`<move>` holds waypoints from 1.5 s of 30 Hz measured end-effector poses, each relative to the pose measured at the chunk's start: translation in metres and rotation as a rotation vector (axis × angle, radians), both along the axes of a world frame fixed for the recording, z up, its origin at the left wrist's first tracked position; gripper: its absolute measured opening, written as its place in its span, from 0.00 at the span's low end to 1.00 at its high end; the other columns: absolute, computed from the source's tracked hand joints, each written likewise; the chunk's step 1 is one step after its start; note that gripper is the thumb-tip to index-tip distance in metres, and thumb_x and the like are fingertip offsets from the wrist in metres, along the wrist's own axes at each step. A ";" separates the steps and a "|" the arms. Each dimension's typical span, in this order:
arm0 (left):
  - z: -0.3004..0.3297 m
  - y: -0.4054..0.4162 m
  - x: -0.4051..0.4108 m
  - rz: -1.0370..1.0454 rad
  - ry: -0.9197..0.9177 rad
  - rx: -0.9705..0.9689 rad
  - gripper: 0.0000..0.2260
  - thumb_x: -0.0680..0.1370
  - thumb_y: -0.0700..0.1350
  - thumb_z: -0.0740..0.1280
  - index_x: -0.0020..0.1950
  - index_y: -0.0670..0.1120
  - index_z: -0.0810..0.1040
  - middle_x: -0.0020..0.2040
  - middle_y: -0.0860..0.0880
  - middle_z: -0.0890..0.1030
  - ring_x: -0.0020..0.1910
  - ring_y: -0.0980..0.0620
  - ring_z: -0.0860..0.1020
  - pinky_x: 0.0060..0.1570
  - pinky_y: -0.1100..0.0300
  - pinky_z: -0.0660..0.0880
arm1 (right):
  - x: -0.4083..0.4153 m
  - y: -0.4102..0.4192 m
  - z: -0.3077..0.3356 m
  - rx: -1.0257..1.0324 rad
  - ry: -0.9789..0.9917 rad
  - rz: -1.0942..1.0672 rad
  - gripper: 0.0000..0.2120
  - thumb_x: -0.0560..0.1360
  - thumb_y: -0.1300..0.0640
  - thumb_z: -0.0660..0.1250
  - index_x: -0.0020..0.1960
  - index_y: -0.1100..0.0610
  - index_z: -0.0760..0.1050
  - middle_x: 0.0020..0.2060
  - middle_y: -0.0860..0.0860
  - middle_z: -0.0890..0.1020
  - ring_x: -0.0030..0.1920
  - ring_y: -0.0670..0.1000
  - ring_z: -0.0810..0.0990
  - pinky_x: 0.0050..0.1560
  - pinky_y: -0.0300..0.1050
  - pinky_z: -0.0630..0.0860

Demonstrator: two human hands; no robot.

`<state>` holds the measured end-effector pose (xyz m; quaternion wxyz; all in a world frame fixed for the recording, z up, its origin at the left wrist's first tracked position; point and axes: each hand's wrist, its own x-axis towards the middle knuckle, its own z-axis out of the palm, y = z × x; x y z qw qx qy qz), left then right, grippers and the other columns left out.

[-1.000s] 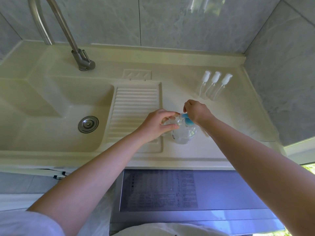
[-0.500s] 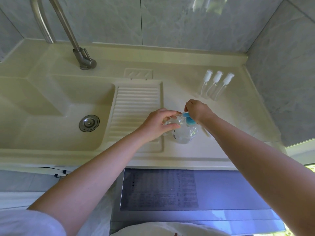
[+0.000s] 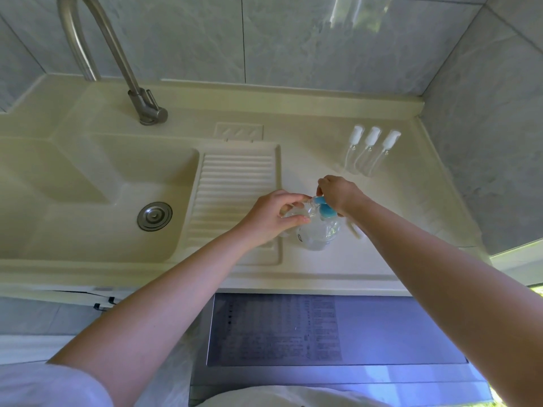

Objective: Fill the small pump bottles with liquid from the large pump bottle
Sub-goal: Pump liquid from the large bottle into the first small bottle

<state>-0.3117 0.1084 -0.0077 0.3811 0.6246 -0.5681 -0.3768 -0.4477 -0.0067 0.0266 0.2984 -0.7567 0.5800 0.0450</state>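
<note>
The large pump bottle (image 3: 318, 230), clear, rigid and probably heavy with liquid, stands on the table (image 3: 338, 268) beneath the right hand (image 3: 338, 192), whose fingers pinch its blue pump, while the left hand (image 3: 273, 215) grasps a small clear bottle at the spout.

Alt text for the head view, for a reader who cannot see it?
Left hand holds a small clear bottle at the blue pump of the large bottle, which the right hand works; three small pump bottles stand behind.

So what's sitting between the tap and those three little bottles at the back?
In the head view, only a small ridged soap recess moulded into the counter lies between the tap and the three small pump bottles.
</note>
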 end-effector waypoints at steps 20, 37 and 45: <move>-0.005 -0.001 0.002 -0.006 -0.056 -0.035 0.20 0.74 0.45 0.75 0.66 0.48 0.79 0.55 0.50 0.79 0.54 0.57 0.78 0.61 0.59 0.74 | -0.002 -0.004 -0.010 -0.098 -0.040 0.009 0.14 0.81 0.61 0.52 0.57 0.62 0.75 0.55 0.59 0.78 0.51 0.60 0.75 0.46 0.49 0.71; -0.006 0.001 0.001 -0.013 -0.066 -0.016 0.20 0.74 0.46 0.75 0.66 0.49 0.79 0.55 0.49 0.78 0.55 0.51 0.78 0.59 0.57 0.75 | -0.002 -0.004 -0.010 -0.088 0.018 0.047 0.11 0.80 0.62 0.55 0.55 0.61 0.74 0.55 0.58 0.78 0.49 0.58 0.74 0.47 0.47 0.70; -0.006 0.000 0.001 -0.015 -0.082 -0.016 0.21 0.74 0.48 0.75 0.66 0.49 0.79 0.54 0.51 0.78 0.54 0.53 0.78 0.56 0.64 0.75 | -0.002 -0.001 -0.003 0.022 -0.060 0.001 0.16 0.83 0.58 0.52 0.62 0.64 0.73 0.54 0.58 0.75 0.53 0.60 0.74 0.58 0.55 0.75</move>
